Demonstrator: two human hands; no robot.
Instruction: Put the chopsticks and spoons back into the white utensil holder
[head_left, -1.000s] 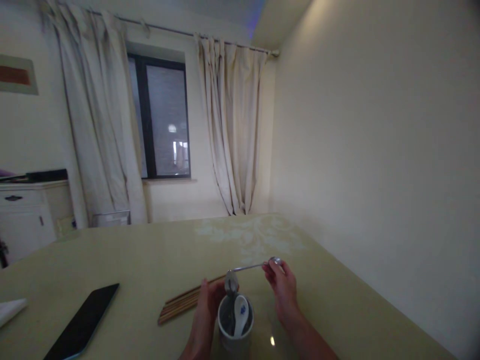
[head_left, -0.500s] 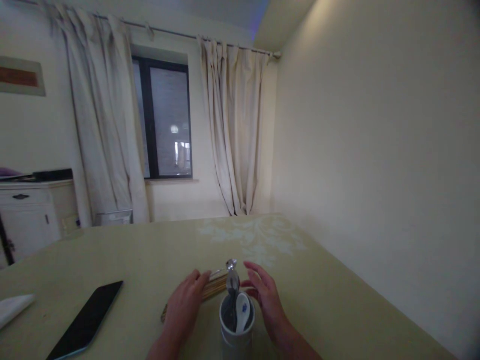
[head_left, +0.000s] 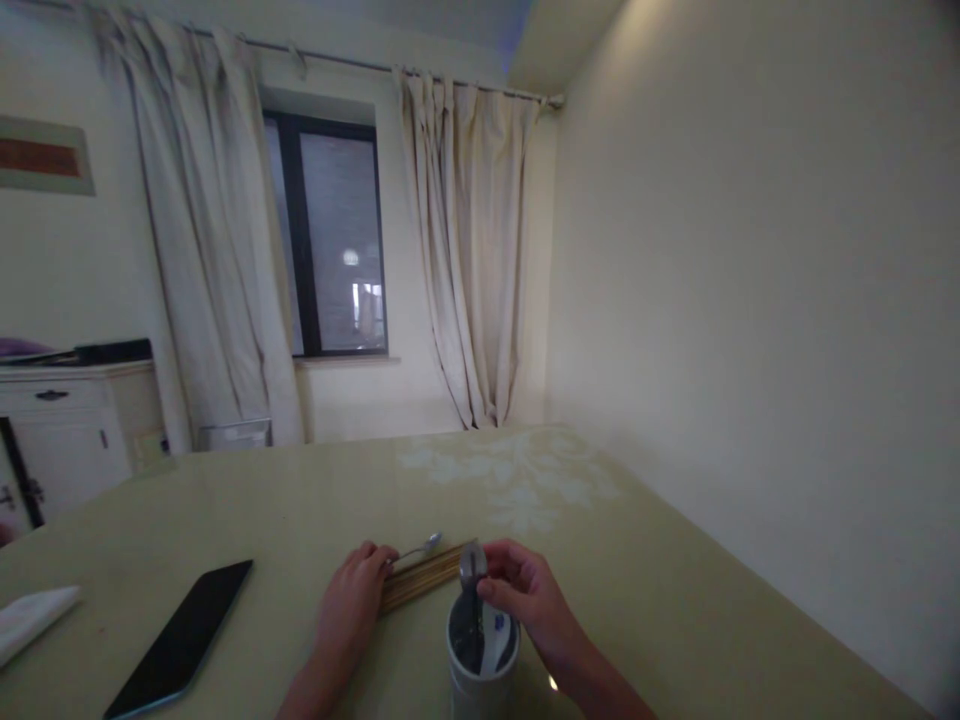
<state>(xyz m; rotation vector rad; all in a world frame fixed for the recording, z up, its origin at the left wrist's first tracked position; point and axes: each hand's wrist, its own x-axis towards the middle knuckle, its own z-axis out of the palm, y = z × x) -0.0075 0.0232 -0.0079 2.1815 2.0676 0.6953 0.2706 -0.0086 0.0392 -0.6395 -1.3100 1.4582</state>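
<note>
My left hand (head_left: 356, 595) rests over a bundle of wooden chopsticks (head_left: 424, 580) lying on the table, fingers closed on the handle of a small metal teaspoon (head_left: 433, 541). The teaspoon's bowl points away to the right, just beyond the chopsticks. My right hand (head_left: 534, 597) is above the rim of a pale cylindrical cup (head_left: 484, 688), thumb and fingers closed at a larger metal spoon (head_left: 472, 566) that stands bowl-up in it. A white ceramic spoon (head_left: 498, 630) with a blue mark leans in the same cup, partly covered by my thumb.
A black phone (head_left: 180, 640) lies on the table (head_left: 300, 510) to the left, with a folded white tissue (head_left: 34, 618) beyond it at the edge of view. A wall (head_left: 750, 350) runs along the right side. Curtains, a window and a white cabinet (head_left: 60, 420) stand behind.
My left hand has drawn the teaspoon left, away from the cup. My right hand, earlier apart with loose fingers, has come in to the larger metal spoon and closed.
</note>
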